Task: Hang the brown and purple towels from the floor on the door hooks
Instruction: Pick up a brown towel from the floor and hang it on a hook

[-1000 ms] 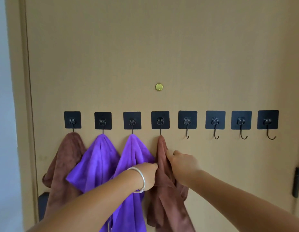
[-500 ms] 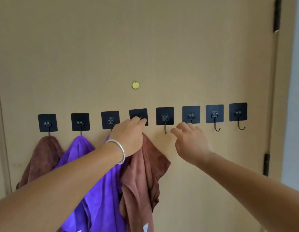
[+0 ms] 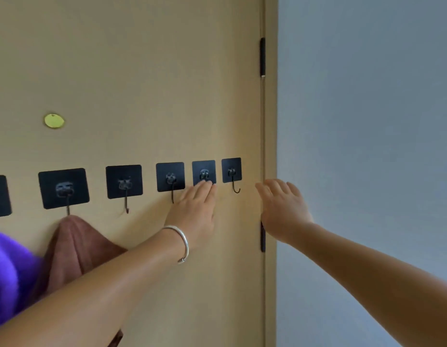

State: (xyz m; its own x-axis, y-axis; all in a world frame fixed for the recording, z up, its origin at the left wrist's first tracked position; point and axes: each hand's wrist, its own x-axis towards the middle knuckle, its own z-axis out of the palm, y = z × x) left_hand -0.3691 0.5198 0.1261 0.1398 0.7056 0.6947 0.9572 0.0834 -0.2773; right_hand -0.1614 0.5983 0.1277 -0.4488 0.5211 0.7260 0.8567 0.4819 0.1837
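A brown towel hangs from a black door hook at the lower left, partly behind my left forearm. A purple towel shows at the left edge. To the right, several black hooks hang bare, such as the one at the row's right end. My left hand, with a silver bracelet on the wrist, lies flat and empty against the door, fingertips at one bare hook. My right hand is open and empty, near the door's right edge.
The tan door fills the left and middle, with a small brass disc on it. Black hinges sit along its right edge. A pale grey wall lies to the right.
My view has swung right. My left hand let go of the brown towel, which now hangs on its hook, and slid right along the door. My right hand moved right too.
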